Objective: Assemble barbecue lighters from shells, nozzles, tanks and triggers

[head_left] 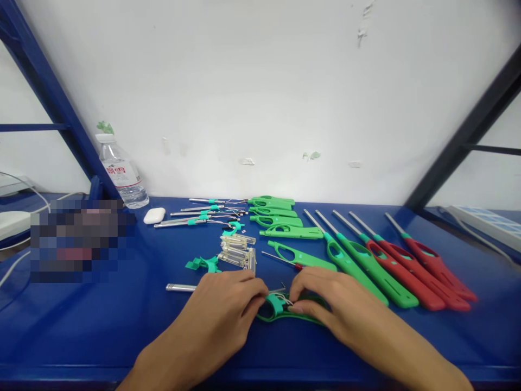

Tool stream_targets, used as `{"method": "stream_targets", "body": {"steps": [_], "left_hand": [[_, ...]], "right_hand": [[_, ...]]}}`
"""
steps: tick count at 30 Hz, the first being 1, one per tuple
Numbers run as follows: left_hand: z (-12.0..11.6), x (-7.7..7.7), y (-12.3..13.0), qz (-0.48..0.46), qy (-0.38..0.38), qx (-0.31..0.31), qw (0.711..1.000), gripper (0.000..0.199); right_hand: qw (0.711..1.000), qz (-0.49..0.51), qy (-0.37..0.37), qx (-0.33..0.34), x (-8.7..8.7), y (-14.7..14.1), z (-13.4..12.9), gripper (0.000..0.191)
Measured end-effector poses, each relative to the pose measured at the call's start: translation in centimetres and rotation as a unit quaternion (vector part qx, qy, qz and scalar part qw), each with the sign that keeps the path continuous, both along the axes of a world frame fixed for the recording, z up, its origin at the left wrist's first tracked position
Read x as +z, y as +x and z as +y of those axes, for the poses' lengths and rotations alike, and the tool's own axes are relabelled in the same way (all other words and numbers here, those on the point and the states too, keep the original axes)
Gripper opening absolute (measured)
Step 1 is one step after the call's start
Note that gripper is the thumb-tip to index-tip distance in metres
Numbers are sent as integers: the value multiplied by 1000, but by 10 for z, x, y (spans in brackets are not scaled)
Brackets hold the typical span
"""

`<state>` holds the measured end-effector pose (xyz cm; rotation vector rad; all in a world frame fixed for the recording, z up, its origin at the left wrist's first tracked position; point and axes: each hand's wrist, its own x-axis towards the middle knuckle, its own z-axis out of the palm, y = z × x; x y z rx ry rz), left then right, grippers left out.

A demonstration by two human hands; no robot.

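Observation:
Near the table's front, both hands work on a partly assembled lighter (291, 316) with an open green handle shell. My left hand (223, 307) is closed around its front part, and a metal tube (179, 288) sticks out to the left of that hand. A teal trigger piece (277, 305) sits in the shell between the hands. My right hand (331, 301) has thumb and forefinger pinched at the thin pale wires (281, 296) beside the trigger. The fingertips partly cover the wires and the shell. Just behind lies a thin screwdriver (280, 259) with a red end.
Behind are green handle shells (291, 233), clear fuel tanks (236, 254), teal triggers (209, 264) and metal tubes with wires (183, 221). Finished-looking green and red lighters (427, 260) lie right. A water bottle (124, 174) and white case (154, 215) stand back left, before the wall.

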<state>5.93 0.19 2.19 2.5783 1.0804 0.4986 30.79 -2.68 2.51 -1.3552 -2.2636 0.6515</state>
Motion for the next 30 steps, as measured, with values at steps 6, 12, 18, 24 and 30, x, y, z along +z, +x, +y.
{"method": "stream_targets", "body": {"steps": [6,12,18,24,30], "left_hand": [[0,0,0,2,14,1,1000,22],[2,-1,-1,11,14,0,1000,21],[2,0,-1,19,4,9,1000,19],[1,-1,-1,18,6,8,1000,19],[0,0,1,48,11,17,999,23]], "right_hand": [[1000,2,-1,-1,2,1,-1,7],[1000,-6,6,-12,3,-1,-3,8],[1000,-7,16,-10,6,-3,-1,9],[1000,-11,14,-6,2,-1,-1,10],[1000,-18,14,-10,-1,-4,-1,8]]}}
